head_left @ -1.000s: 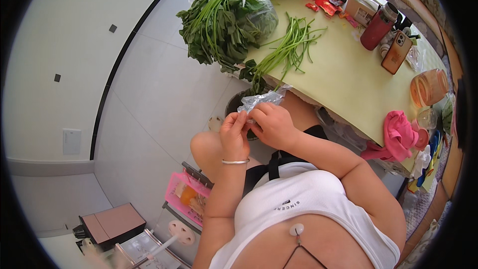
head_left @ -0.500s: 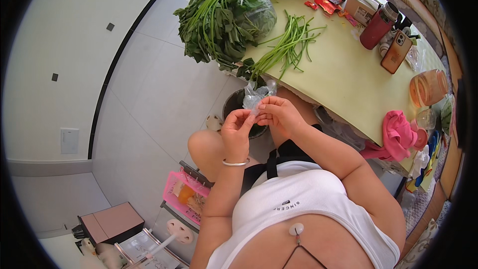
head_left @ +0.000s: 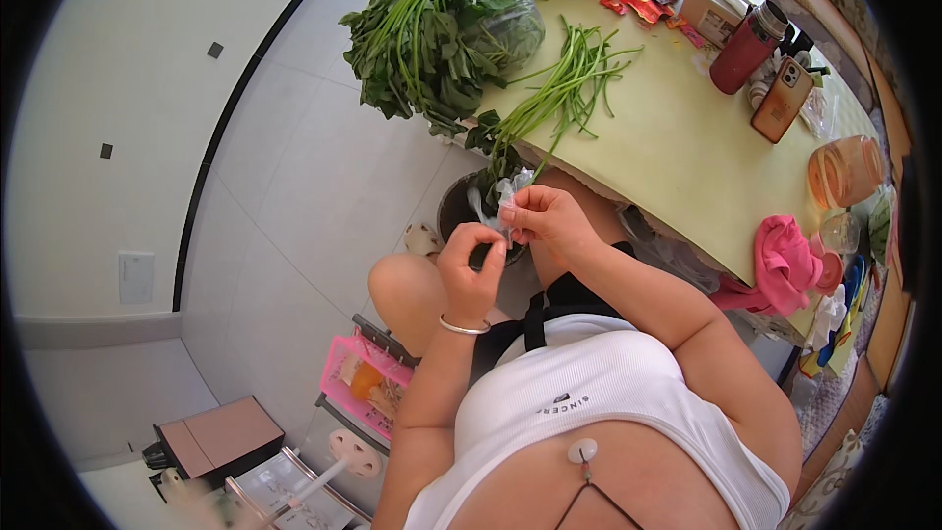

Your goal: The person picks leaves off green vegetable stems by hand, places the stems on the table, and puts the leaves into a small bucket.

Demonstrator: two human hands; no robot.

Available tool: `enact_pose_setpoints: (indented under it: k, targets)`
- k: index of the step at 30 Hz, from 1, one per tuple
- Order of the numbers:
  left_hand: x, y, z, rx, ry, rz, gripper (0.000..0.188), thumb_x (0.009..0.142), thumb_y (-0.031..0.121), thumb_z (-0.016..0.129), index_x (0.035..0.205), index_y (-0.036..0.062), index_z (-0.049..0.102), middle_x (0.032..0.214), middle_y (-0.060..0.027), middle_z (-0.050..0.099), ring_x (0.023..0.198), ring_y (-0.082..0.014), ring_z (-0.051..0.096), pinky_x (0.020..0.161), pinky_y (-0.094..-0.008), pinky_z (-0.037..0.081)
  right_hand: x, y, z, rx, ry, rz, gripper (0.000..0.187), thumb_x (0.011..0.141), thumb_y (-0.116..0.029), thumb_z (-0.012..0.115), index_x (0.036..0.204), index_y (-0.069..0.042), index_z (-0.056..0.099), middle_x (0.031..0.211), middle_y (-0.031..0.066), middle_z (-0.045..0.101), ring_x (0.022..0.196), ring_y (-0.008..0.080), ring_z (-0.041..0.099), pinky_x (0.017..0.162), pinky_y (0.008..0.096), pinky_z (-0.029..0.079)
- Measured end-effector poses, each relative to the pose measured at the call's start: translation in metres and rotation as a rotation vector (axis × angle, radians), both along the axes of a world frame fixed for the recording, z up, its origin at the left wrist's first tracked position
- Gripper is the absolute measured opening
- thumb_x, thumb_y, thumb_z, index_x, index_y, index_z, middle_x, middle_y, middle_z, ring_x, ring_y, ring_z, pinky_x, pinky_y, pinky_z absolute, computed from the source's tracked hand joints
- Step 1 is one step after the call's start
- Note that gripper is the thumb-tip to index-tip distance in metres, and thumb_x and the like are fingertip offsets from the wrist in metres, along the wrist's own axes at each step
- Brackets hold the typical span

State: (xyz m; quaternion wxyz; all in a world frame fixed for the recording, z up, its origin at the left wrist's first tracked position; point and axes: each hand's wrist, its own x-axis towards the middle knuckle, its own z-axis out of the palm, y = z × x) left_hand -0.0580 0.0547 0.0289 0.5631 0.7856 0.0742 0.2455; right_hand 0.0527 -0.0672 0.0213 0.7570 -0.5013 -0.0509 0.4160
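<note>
Left hand (head_left: 471, 267) has dipped, fingers (head_left: 478, 232) curled; right hand (head_left: 553, 220) pinches plastic (head_left: 514, 183).

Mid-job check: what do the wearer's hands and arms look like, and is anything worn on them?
The left hand and right hand are ungloved. A slim, shiny silver-coloured bangle rings the left wrist; nothing shows on the right wrist. No sleeves cover either forearm.

pale tiled floor (head_left: 285, 167); black strip (head_left: 259, 56); light yellow-green table (head_left: 677, 137)
</note>
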Motion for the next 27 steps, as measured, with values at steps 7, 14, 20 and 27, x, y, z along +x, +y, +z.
enact_pose_setpoints:
  k: [7,14,20,27]
  targets:
    - [0.017,0.0,0.009,-0.61,0.141,-0.092,0.013,0.084,0.001,0.068,0.092,0.0007,0.059,0.084,-0.005,0.064,0.071,-0.0101,0.06,0.067,-0.0224,0.05,-0.003,0.001,-0.002,0.054,0.174,0.058,0.024,0.083,-0.019,0.074,0.073,-0.008,0.055,0.065,0.0001,0.057,0.056,0.0077,0.052,0.051,0.0203,0.04]
    - [0.008,0.024,-0.007,-1.35,0.127,-0.09,0.004,0.089,0.001,0.058,0.091,0.0051,0.059,0.074,-0.0041,0.059,0.054,-0.01,0.047,0.048,-0.0212,0.039,0.0,-0.005,-0.014,0.061,0.072,0.058,0.026,0.08,-0.019,0.076,0.07,-0.008,0.055,0.064,0.0003,0.056,0.054,0.009,0.05,0.05,0.021,0.038]
    - [0.012,0.018,0.01,-1.106,0.185,0.047,0.003,0.089,0.002,0.058,0.092,0.003,0.056,0.074,-0.0027,0.056,0.049,-0.0071,0.044,0.043,-0.0193,0.034,0.008,-0.013,-0.025,-0.223,-0.303,-0.095,0.023,0.077,-0.014,0.075,0.07,-0.003,0.056,0.062,0.0007,0.054,0.054,0.0089,0.048,0.051,0.0229,0.038]
    - [0.015,0.002,0.0,-0.428,0.223,0.271,0.01,0.09,0.007,0.061,0.086,0.0016,0.055,0.064,-0.0011,0.054,0.047,-0.0053,0.047,0.041,-0.0189,0.036,0.004,-0.014,-0.024,-0.355,-0.585,-0.151,0.022,0.075,-0.015,0.075,0.078,-0.002,0.058,0.068,0.003,0.057,0.057,0.0111,0.05,0.054,0.0258,0.041]
